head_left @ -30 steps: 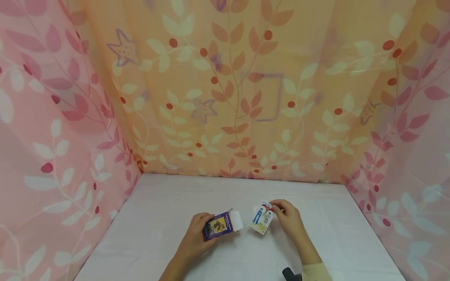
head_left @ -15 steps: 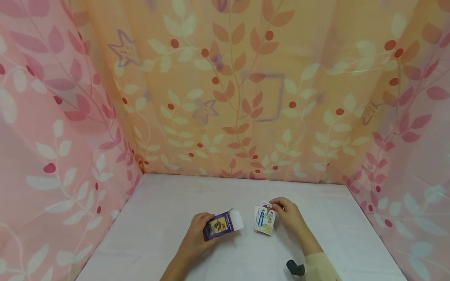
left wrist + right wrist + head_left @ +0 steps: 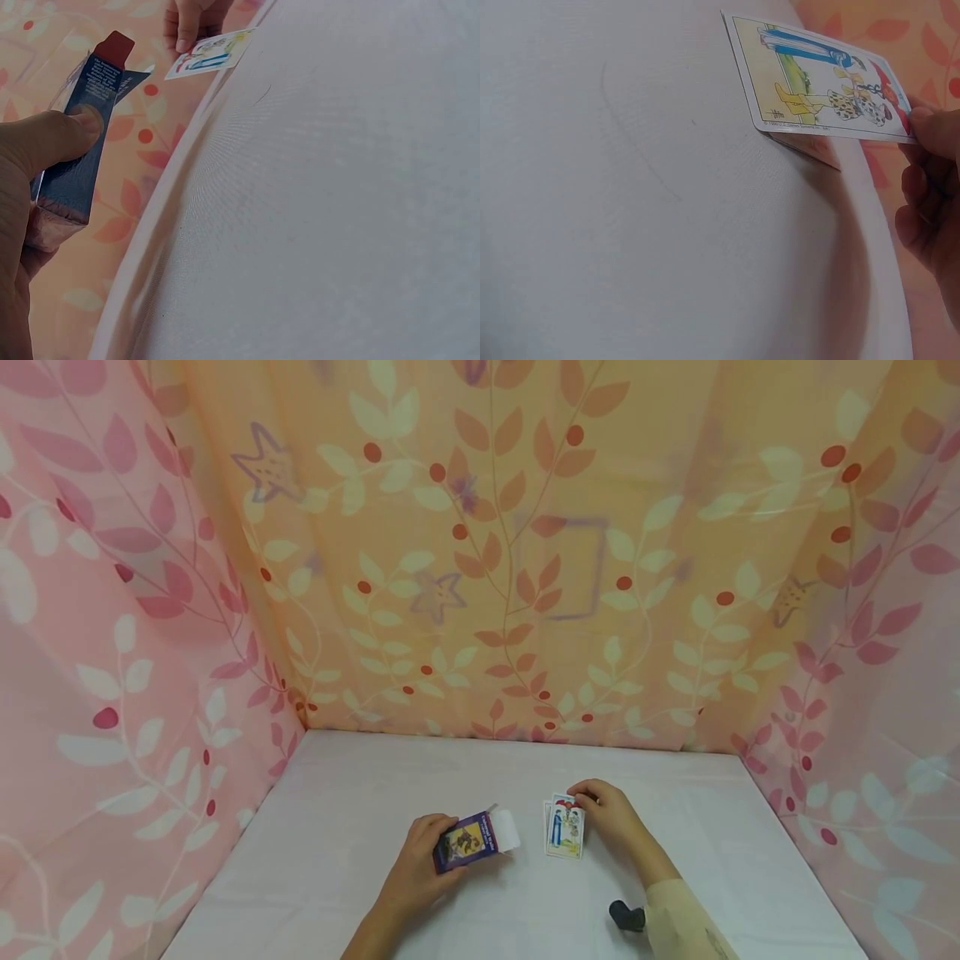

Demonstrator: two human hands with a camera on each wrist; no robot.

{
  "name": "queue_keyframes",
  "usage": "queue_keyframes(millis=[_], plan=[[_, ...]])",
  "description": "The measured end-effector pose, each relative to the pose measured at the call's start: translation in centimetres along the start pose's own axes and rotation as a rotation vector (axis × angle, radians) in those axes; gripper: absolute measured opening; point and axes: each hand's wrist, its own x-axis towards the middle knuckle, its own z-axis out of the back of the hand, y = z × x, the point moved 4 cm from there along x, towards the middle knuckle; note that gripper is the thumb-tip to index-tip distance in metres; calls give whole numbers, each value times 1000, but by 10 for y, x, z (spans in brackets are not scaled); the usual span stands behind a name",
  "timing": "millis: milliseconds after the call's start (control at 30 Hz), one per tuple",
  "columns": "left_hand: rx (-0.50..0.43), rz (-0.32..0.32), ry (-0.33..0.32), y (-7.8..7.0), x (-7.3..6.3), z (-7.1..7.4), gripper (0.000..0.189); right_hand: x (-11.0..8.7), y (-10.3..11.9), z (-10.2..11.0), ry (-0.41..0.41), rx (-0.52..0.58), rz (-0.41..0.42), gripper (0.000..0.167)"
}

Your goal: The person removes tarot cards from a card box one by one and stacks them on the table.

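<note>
The left hand [image 3: 423, 864] grips the small purple box [image 3: 467, 845], and the right hand [image 3: 613, 817] pinches the picture card [image 3: 567, 831] over another card [image 3: 548, 822] on the white table [image 3: 360, 777], so this looks like card-laying, which calls for lining up and gently letting go.

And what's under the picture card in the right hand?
Another card peeks out left of the picture card in the head view; the rest of it, and anything beneath, is covered.
</note>
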Motion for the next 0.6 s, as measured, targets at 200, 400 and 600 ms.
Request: queue_keyframes(millis=[200,400,600], plan=[[2,-2,-5,0,0,0,81,5,-3,-3,25,34,-30,14],[12,-4,-2,1,-1,0,81,10,-7,-7,33,48,-55,14],[32,-37,-9,1,-1,0,81,13,-13,-11,27,60,-52,13]])
